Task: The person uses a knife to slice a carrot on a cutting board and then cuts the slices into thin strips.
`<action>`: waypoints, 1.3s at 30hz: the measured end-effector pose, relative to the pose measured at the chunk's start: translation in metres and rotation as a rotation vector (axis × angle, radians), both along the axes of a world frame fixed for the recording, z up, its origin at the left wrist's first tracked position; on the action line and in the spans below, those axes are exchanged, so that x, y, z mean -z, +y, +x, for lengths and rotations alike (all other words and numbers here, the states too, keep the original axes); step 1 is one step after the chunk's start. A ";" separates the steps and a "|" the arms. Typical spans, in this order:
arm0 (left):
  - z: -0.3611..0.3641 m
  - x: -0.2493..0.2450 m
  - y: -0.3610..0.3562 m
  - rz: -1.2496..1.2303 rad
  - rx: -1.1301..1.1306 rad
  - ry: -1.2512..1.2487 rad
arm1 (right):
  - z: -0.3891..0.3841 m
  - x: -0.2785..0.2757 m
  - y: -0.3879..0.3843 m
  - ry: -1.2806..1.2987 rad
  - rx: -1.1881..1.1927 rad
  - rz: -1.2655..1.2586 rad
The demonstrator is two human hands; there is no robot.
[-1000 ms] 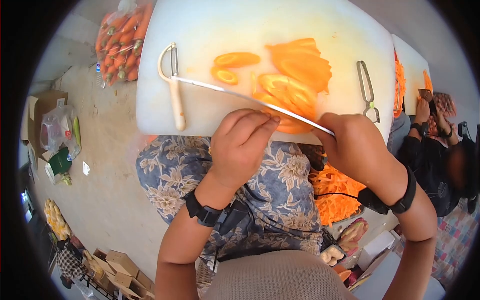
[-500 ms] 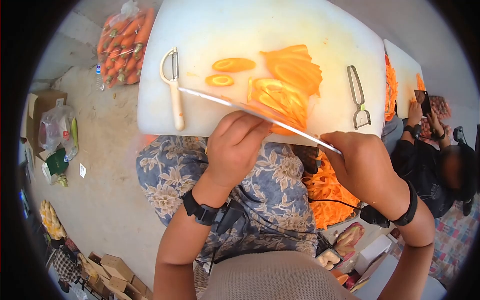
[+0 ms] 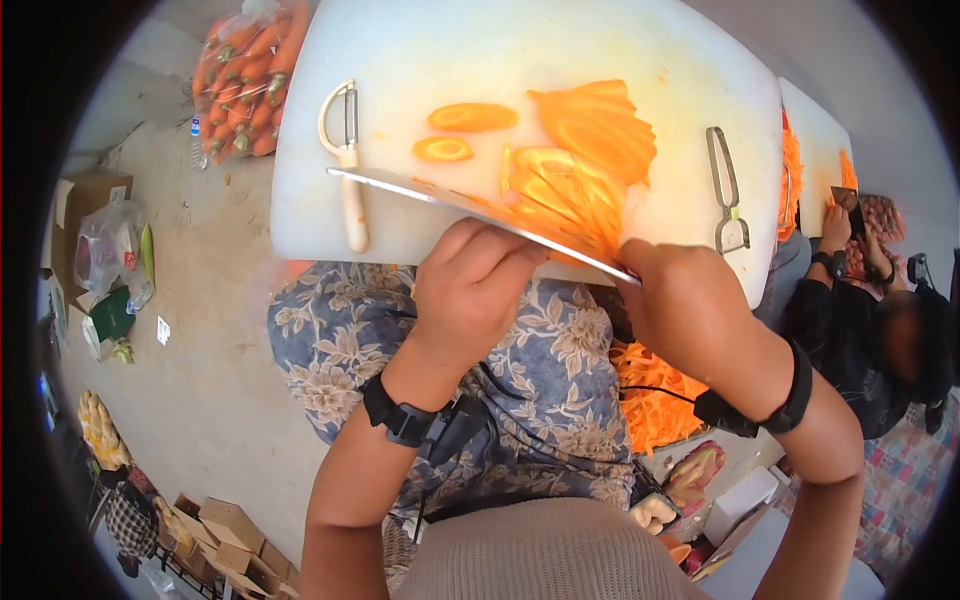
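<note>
My right hand [image 3: 690,300] is wrapped around the handle end of a knife [image 3: 480,212], whose blade slants up and left across the white cutting board [image 3: 380,40]. My left hand [image 3: 475,285] is closed, its curled fingertips pressed down on carrot slices at the near side of the blade; the blade and fingers partly hide them. Beyond the blade lie carrot strips [image 3: 565,190] and a fan of overlapping carrot slices [image 3: 600,130]. Two loose carrot slices [image 3: 473,117] rest to their left. The blade tip passes over the handle of a cream-handled peeler [image 3: 356,215].
A metal peeler [image 3: 727,190] lies on the board's right side. Shredded carrot [image 3: 660,400] fills a container beside my lap. A bag of carrots [image 3: 245,85] stands at the upper left. At right, a co-worker [image 3: 850,320] cuts at another board [image 3: 805,140].
The knife has shifted left and slightly up, my right hand moving with it. My left hand stays almost in place against the carrot. The view has tilted slightly.
</note>
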State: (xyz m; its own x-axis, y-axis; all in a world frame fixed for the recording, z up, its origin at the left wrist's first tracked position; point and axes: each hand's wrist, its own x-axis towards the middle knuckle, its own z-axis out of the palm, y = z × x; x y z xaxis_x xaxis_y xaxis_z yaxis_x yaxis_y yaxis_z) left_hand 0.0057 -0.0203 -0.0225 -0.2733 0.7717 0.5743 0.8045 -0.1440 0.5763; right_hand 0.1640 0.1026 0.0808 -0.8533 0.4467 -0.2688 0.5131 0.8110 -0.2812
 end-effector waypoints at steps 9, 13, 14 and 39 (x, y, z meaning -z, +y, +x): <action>0.000 -0.003 0.001 0.021 0.009 -0.012 | 0.015 -0.022 -0.001 0.077 0.054 -0.025; -0.002 -0.004 0.001 0.027 0.006 -0.015 | 0.026 -0.034 -0.005 -0.064 0.035 -0.016; -0.002 -0.006 0.002 0.039 0.008 -0.015 | 0.028 -0.033 -0.005 -0.072 0.017 -0.022; -0.003 -0.001 -0.001 0.051 -0.016 0.057 | 0.024 -0.031 -0.014 -0.015 0.076 -0.045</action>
State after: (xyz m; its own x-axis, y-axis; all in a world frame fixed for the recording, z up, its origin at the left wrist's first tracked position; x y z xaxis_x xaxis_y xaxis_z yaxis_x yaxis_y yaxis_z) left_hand 0.0025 -0.0213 -0.0213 -0.2511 0.7371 0.6274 0.8382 -0.1586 0.5219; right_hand 0.1879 0.0890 0.1116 -0.8132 0.4971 -0.3027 0.5771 0.7564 -0.3079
